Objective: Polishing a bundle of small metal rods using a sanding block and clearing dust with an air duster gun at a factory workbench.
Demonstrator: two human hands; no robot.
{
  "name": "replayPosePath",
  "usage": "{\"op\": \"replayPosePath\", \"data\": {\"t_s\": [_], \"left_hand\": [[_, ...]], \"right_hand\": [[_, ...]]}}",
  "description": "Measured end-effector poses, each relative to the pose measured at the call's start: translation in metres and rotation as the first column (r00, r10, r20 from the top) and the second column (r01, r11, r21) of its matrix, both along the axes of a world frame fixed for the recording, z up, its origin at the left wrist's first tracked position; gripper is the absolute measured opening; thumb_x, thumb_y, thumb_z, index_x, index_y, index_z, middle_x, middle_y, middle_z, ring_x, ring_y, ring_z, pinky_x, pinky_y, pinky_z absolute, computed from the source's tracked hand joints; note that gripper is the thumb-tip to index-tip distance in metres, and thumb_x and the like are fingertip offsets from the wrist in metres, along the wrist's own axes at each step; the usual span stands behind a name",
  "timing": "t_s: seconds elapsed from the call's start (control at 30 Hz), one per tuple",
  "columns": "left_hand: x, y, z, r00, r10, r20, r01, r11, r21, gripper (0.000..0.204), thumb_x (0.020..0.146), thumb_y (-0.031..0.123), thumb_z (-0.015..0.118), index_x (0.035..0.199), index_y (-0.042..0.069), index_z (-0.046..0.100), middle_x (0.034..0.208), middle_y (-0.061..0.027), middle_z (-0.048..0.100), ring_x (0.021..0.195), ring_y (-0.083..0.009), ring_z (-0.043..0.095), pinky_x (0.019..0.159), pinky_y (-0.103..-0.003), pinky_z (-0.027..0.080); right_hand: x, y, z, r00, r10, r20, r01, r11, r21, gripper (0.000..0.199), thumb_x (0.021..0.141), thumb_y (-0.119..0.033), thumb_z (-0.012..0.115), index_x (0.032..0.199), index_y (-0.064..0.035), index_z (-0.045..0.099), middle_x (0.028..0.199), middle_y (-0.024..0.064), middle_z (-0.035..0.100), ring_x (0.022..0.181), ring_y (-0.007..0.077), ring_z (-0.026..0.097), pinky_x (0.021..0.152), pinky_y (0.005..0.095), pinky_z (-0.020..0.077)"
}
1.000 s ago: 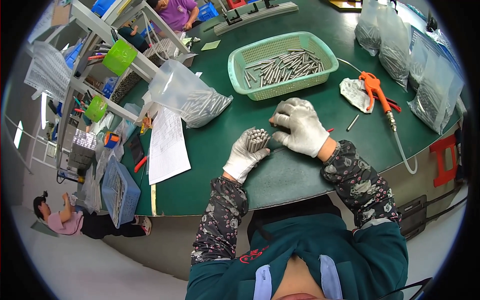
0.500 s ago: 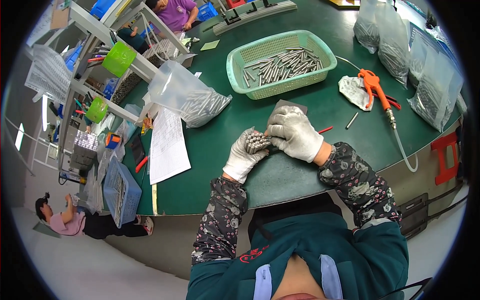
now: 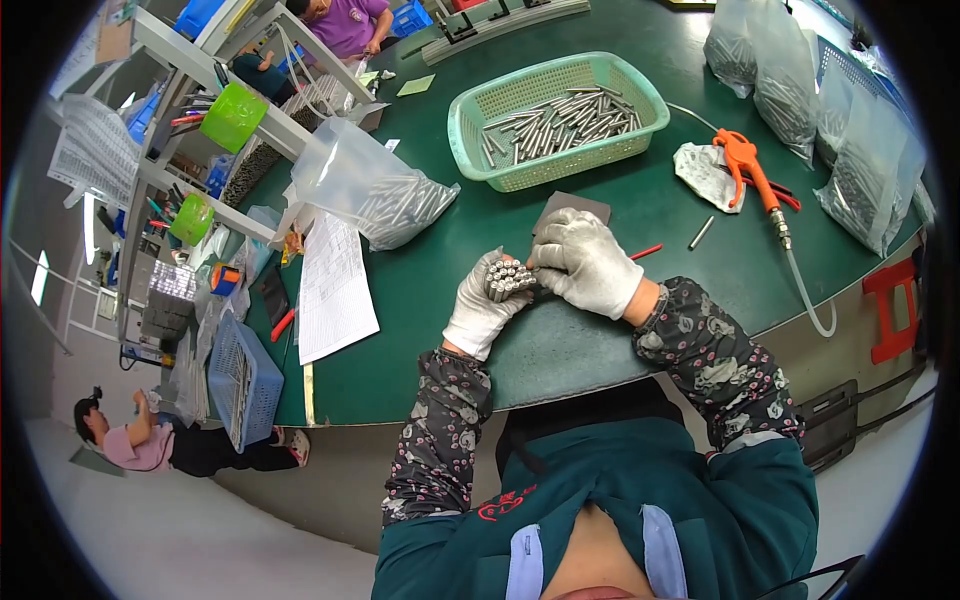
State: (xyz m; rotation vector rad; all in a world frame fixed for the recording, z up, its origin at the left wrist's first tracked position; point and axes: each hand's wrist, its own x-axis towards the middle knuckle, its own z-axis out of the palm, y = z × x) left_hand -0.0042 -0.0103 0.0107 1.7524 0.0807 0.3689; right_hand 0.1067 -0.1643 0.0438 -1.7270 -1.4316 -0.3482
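Note:
In a white glove, my left hand [image 3: 474, 314] is wrapped round a bundle of short metal pins [image 3: 509, 279], their shiny ends facing up. My gloved right hand [image 3: 588, 262] is closed, its fingertips against the bundle's right side; whatever they pinch is hidden. Just beyond this hand a dark grey flat sheet [image 3: 580, 205] lies on the green table. A thin red stick [image 3: 648, 251] shows to its right. Farther off, a light green plastic basket [image 3: 487, 172] contains many loose metal pins [image 3: 570, 124].
One pin [image 3: 702, 233] lies alone near an orange air gun [image 3: 753, 170] and a white cloth [image 3: 705, 178]. Bags of pins [image 3: 783, 105] line the right edge. Left are another pin bag [image 3: 400, 205], paper sheets [image 3: 338, 290] and a blue basket [image 3: 243, 380]. Other people sit beyond.
The view has shifted slightly, and table items sit a little higher and farther left in it. Both hands stay at the bundle; the right fingertips have shifted only slightly.

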Motion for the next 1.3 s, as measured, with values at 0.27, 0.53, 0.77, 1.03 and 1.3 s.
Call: {"op": "replayPosePath", "data": {"t_s": [0.27,0.53,0.77,1.03,1.3], "left_hand": [[0.001,0.001,-0.002,1.0,-0.004,-0.016,0.003,0.998,-0.066,0.061,0.066,-0.011,0.066,0.118,0.002,0.038,0.098,-0.0032,0.053,0.088,-0.0112,0.056,0.077,-0.023,0.049],[0.002,-0.003,0.008,0.998,0.013,-0.065,-0.013,1.0,-0.01,0.06,0.067,-0.012,0.065,0.118,0.0,0.037,0.099,-0.004,0.054,0.091,-0.0122,0.056,0.08,-0.024,0.048],[0.003,-0.003,0.007,0.996,0.011,-0.083,-0.012,1.0,-0.013,0.058,0.067,-0.011,0.065,0.117,0.0,0.038,0.1,-0.0042,0.054,0.091,-0.0117,0.055,0.081,-0.024,0.047],[0.004,-0.002,0.005,0.995,0.016,-0.1,-0.02,0.999,-0.031,0.057,0.066,-0.009,0.067,0.116,0.0,0.04,0.101,-0.0032,0.054,0.09,-0.0112,0.055,0.08,-0.023,0.047],[0.008,-0.006,0.007,0.995,-0.073,-0.074,0.062,0.988,-0.139,0.054,0.07,-0.016,0.057,0.117,0.003,0.04,0.108,-0.0052,0.052,0.1,-0.0138,0.052,0.085,-0.026,0.045]], "right_hand": [[0.0,0.001,-0.002,0.999,0.004,0.036,-0.005,0.999,0.041,0.011,0.064,-0.014,0.063,0.073,-0.0078,0.063,0.077,0.0049,0.059,0.083,0.0251,0.053,0.072,0.0374,0.0419],[0.0,0.0,0.001,1.0,-0.005,0.018,0.005,1.0,0.012,0.011,0.063,-0.012,0.062,0.073,-0.0063,0.063,0.077,0.0056,0.06,0.082,0.0254,0.053,0.073,0.0375,0.0423],[-0.001,0.0,-0.001,0.999,-0.042,0.008,0.042,0.999,0.012,0.01,0.063,-0.01,0.062,0.072,-0.0066,0.062,0.077,0.0056,0.059,0.083,0.0251,0.053,0.073,0.0367,0.042],[-0.005,0.007,0.022,0.993,-0.096,0.071,0.096,0.995,0.007,0.01,0.061,-0.012,0.064,0.07,-0.0082,0.062,0.078,0.0029,0.058,0.085,0.0228,0.052,0.075,0.0358,0.0406],[-0.01,0.018,0.038,0.946,-0.13,0.297,0.215,0.938,-0.274,0.009,0.064,-0.016,0.061,0.071,-0.011,0.064,0.076,0.0026,0.058,0.083,0.0213,0.052,0.071,0.0333,0.0399]]}}
